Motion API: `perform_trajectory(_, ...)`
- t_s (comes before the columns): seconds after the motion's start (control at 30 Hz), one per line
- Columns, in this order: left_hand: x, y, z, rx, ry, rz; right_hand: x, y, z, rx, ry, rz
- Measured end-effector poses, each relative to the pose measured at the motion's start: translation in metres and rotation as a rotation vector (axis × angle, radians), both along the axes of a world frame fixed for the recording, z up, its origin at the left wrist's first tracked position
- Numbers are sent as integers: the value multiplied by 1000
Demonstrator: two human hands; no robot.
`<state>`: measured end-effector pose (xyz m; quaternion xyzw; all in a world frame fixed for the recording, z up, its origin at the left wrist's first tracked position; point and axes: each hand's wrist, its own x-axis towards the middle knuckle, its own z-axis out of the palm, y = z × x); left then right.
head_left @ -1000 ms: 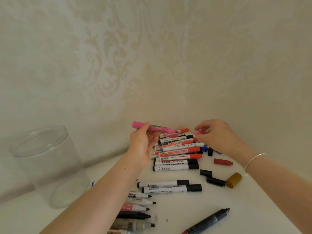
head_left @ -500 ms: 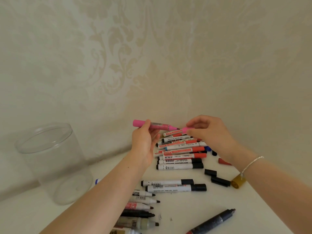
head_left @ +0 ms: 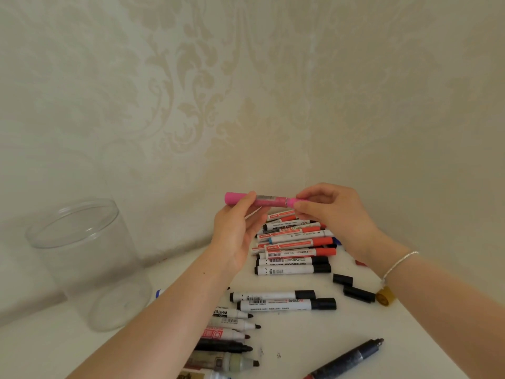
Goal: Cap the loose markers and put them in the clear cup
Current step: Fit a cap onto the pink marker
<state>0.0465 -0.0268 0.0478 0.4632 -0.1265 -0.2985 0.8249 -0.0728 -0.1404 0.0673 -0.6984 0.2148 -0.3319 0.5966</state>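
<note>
Head view: pink marker (head_left: 269, 200) between both hands.

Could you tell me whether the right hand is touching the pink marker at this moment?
Touching. The head view shows the right hand pinching the pink marker at its right end, while the left hand grips the barrel.

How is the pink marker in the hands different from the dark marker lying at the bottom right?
The pink marker is bright pink; the dark marker is blackish grey. The pink marker is held up in the air by the left hand and right hand; the dark marker lies on the table, untouched. The pink marker is level; the dark marker lies slanted. Both are outside the clear cup.
</note>
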Motion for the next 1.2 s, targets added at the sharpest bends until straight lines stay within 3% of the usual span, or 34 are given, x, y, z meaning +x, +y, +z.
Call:
perform_trajectory(0.2,7,15,4,164,-133,-296,-3,-10,8,91,-101,28)
perform_trajectory(0.3,6,14,7,218,-145,-381,0,-12,12,-9,-26,8)
perform_trajectory(0.4,2,11,13,252,-170,-436,9,-11,10,-233,139,-156)
perform_trajectory(0.57,-13,6,20,391,-329,-383,23,-9,8,-347,163,-400)
perform_trajectory(0.83,-18,3,14,290,-153,-365,27,-8,10,-392,211,-436)
perform_trajectory(1.2,-21,-8,3,183,-217,-307,30,-13,25,-523,313,-415)
